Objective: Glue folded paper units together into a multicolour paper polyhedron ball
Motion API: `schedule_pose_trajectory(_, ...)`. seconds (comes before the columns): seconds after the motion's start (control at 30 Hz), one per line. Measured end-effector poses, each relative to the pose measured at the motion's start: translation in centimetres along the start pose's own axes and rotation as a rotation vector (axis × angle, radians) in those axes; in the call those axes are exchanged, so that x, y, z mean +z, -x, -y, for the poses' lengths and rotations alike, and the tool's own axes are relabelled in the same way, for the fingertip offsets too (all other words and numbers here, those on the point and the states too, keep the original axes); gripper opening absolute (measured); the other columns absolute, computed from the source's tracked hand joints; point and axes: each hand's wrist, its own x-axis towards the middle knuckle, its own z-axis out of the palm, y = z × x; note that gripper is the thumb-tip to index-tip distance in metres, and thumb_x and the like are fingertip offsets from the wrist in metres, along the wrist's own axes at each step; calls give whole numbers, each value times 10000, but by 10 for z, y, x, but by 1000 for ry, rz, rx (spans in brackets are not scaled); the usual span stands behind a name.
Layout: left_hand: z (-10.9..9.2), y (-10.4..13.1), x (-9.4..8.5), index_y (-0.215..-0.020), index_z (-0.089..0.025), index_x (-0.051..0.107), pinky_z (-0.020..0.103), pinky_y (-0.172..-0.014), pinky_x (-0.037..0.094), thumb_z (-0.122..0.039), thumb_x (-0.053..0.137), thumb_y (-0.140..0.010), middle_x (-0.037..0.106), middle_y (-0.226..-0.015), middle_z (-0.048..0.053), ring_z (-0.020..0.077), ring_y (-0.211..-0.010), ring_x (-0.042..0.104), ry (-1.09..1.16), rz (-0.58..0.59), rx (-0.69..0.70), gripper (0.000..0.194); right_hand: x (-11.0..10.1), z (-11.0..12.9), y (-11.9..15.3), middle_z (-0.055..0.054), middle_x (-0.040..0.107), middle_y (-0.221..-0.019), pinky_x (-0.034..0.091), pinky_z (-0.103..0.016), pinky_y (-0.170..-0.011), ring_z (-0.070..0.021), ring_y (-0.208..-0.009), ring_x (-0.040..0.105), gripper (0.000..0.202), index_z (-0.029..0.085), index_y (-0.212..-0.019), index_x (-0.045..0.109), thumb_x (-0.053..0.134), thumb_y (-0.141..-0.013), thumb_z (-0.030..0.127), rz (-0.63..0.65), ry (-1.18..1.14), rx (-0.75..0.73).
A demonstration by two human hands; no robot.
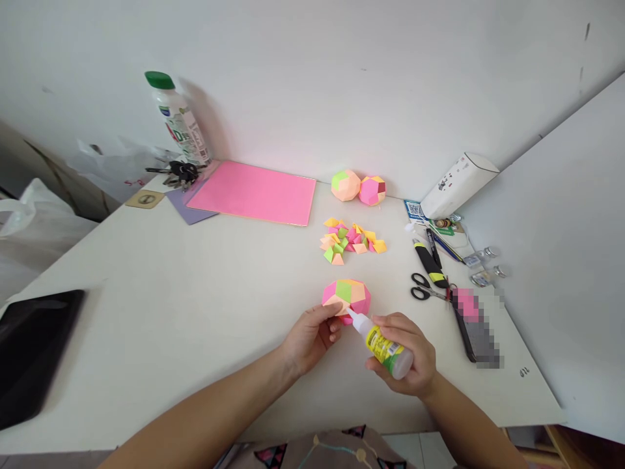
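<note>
My left hand (315, 335) pinches the near left side of a many-sided paper ball (360, 293) in pink, green and peach. The thumb presses on a peach face; the fingertips curl underneath. In my right hand (410, 355) is a glue bottle (383, 345) with a yellow and green label, tilted so that its white nozzle meets or nearly meets the ball beside my left thumb. Whether glue is coming out cannot be seen. Just beyond the ball lies a pile of small folded paper pieces (349, 240) in pink, green, yellow and peach.
Two paper balls (346, 186) stand by the wall. Pink paper (258, 193) and a bottle with a green cap (180, 124) are at back left. Scissors (422, 286), a cutter (430, 264) and a white tube (456, 185) lie right. A black tablet (36, 355) rests far left.
</note>
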Motion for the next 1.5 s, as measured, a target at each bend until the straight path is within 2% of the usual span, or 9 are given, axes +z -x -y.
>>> schedule_pose_trajectory(0.27,1,-1,2,-601,-140,544,174,-427,300,-240,740,-680,416,-509,-50,50,-467,351,35,-28,-8,234,3,0,2,-179,646,-965,601,-366,-645,-230,-846,658,372,94,-1132,540,641,-821,273,28,-61,-51)
schedule_pose_trajectory(0.5,0,-2,0,-656,-118,591,169,-432,306,-250,719,-702,454,-562,-36,43,-479,361,1,-9,-5,190,1,-1,2,-173,662,-950,599,-393,-672,-244,-851,664,384,105,-1133,543,658,-804,268,-5,22,-15)
schedule_pose_trajectory(0.67,-1,-1,2,-592,-138,547,178,-439,302,-252,725,-690,425,-505,-46,49,-464,346,17,-26,-22,233,2,1,1,-168,668,-958,608,-385,-640,-248,-827,676,392,120,-1141,549,655,-797,275,18,-19,-26)
schedule_pose_trajectory(0.87,-1,0,1,-670,-116,600,178,-439,301,-254,723,-694,466,-572,-32,46,-486,359,-1,-10,-1,187,0,0,1,-169,678,-944,603,-411,-652,-258,-823,678,394,133,-1142,550,658,-796,287,3,46,3)
schedule_pose_trajectory(1.03,0,0,1,-617,-135,552,178,-431,299,-241,733,-682,421,-518,-48,50,-471,350,26,-39,-15,220,4,2,0,-177,666,-956,599,-379,-653,-244,-833,669,379,115,-1132,548,649,-805,276,15,-56,-10)
schedule_pose_trajectory(1.2,-1,0,1,-641,-128,564,178,-432,305,-242,740,-678,428,-526,-49,48,-476,359,37,-30,-11,214,3,5,-2,-164,672,-943,592,-375,-661,-238,-830,667,357,130,-1123,538,628,-826,307,28,-137,59)
schedule_pose_trajectory(1.33,-2,0,-1,-633,-129,570,177,-434,307,-248,736,-685,430,-532,-49,45,-473,357,29,-16,-16,211,-1,4,-2,-161,667,-952,585,-386,-655,-249,-831,664,333,149,-1099,551,626,-821,315,-5,-89,134)
schedule_pose_trajectory(1.5,-2,1,-3,-680,-123,605,176,-439,311,-252,727,-696,464,-567,-40,43,-484,368,22,-11,-7,179,-1,1,-2,-159,669,-943,585,-392,-651,-249,-813,667,350,148,-1108,549,640,-797,278,-6,-39,87)
